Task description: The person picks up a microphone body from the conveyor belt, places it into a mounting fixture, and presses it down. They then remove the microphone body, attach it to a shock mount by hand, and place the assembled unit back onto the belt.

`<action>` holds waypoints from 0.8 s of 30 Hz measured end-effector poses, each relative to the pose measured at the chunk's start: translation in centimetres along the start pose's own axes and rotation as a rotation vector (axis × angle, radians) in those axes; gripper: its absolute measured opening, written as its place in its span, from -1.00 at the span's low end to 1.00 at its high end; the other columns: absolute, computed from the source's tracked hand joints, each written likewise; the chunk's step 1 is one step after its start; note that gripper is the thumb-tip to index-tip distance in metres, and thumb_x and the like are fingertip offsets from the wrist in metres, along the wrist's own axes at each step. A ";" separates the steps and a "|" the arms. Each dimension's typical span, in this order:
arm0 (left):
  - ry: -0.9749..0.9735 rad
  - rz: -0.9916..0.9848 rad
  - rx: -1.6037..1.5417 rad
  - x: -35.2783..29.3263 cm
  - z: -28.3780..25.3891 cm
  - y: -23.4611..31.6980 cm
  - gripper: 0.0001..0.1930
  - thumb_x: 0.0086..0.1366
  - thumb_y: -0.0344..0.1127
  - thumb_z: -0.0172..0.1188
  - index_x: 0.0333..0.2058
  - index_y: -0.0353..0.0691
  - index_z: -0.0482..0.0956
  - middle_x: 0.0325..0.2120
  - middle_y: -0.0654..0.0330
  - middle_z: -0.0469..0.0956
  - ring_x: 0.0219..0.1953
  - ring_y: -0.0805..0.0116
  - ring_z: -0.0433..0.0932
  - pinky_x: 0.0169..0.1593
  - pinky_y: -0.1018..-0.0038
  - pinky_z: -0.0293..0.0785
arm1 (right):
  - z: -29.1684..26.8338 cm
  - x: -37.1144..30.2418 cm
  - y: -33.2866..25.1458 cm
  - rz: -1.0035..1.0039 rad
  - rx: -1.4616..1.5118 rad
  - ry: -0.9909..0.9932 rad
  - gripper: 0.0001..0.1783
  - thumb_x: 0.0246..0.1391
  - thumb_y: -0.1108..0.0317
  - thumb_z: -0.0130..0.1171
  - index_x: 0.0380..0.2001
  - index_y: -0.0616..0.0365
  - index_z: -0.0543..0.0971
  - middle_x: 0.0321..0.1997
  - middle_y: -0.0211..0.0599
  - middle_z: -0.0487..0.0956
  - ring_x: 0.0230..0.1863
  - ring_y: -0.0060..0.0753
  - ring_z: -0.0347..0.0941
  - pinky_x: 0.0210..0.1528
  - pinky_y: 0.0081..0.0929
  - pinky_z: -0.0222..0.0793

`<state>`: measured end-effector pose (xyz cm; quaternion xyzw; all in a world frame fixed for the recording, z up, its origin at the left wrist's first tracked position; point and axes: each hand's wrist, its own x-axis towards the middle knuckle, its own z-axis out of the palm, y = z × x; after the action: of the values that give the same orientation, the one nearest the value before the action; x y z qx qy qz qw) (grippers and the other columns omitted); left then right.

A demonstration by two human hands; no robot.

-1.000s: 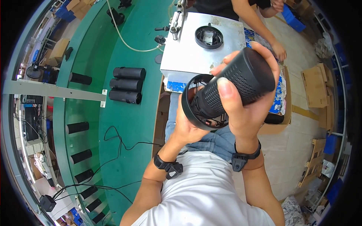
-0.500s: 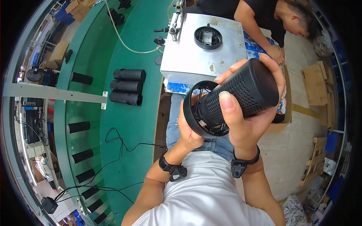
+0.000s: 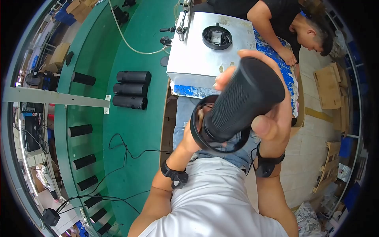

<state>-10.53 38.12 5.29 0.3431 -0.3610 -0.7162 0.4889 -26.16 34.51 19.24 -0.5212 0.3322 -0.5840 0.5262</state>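
Observation:
My right hand (image 3: pixel 276 124) grips a black perforated cylinder (image 3: pixel 241 94), thumb on the near side and fingers round the far side. The cylinder is tilted, its smooth closed end up and to the right. Its lower end sits in the opening of a black ring-shaped part (image 3: pixel 194 128). That ring is held by my left hand (image 3: pixel 189 139), with some fingers hidden behind and inside it. Whether the two parts are joined cannot be made out. Ahead, a similar black ring (image 3: pixel 218 48) with a square metal piece inside lies on a silver metal box (image 3: pixel 193 59).
Three black cylinders (image 3: pixel 130 89) lie on the green bench (image 3: pixel 130 126) at left, near a loose black cable (image 3: pixel 127 146). More cylinders (image 3: pixel 84 162) line the bench's far-left strip. A clamp (image 3: pixel 181 29) stands beside the box. A co-worker (image 3: pixel 272 19) leans in at upper right.
The cylinder has turned a little more upright and shifted slightly left. My right thumb has moved down and right along it. The ring has tipped, and its opening shows more toward the lower right.

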 end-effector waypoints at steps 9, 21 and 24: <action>-0.222 -0.213 -0.298 0.6 2.3 2.0 -0.49 0.39 -0.01 -0.21 -0.02 -0.39 0.38 -0.37 -0.05 0.57 -0.56 0.17 0.56 -0.47 0.33 0.52 | -0.3 0.9 1.9 0.015 0.283 -0.114 0.15 -0.27 -0.23 0.43 0.19 0.35 0.15 -0.24 -0.08 0.51 -0.25 -0.30 0.52 -0.20 -0.48 0.48; -0.438 -0.141 -0.773 1.4 -2.4 -4.9 -0.24 0.20 -0.24 0.12 0.31 -0.29 -0.01 0.17 -0.04 0.28 0.07 0.09 0.46 0.09 0.20 0.47 | -0.7 1.4 2.0 -0.134 0.004 0.006 0.06 -0.10 -0.14 0.32 0.25 0.37 0.12 -0.05 0.06 0.50 -0.06 -0.27 0.51 0.03 -0.42 0.42; -0.188 -0.193 -0.515 1.6 0.4 -1.7 0.10 -0.25 0.27 0.46 0.19 -0.27 0.22 -0.07 -0.10 0.45 -0.16 0.03 0.56 -0.20 0.40 0.63 | -1.6 1.0 1.8 -0.127 -0.018 0.042 0.08 -0.10 -0.14 0.30 0.28 0.37 0.08 0.02 0.13 0.47 0.01 -0.20 0.50 0.04 -0.41 0.42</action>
<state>-12.12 37.15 3.81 0.1725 -0.1766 -0.8561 0.4540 -27.10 32.85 17.46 -0.5337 0.3145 -0.6240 0.4763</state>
